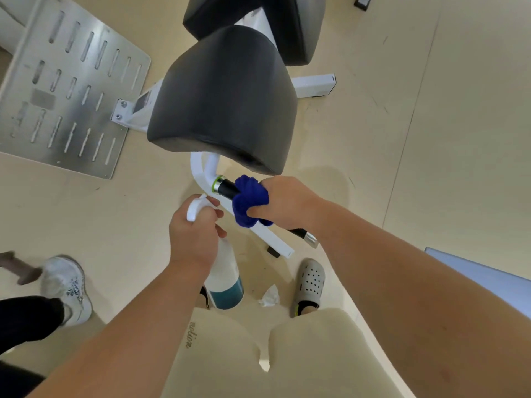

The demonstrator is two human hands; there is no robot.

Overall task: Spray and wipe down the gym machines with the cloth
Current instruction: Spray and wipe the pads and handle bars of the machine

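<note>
Forearms [388,254] are stretched over shorts [287,354]. A bottle [224,280] is gripped by the curled fingers of the left hand [191,239]; a cloth [248,202] is clenched round the machine's handle [227,189] by the right hand [287,203].

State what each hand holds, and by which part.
The left hand grips the spray bottle at its neck; right hand wraps the blue cloth around the black handle grip.

Padded seat [224,101] set at centre, slotted footplate [66,87] laid to its left, handle [228,189] placed just below the seat, cloth [250,202] wrapped around the handle under the right hand [287,202], spray bottle [224,280] held just left of it by the left hand [192,234], crumpled tissue [270,295] seen on the floor beneath.
</note>
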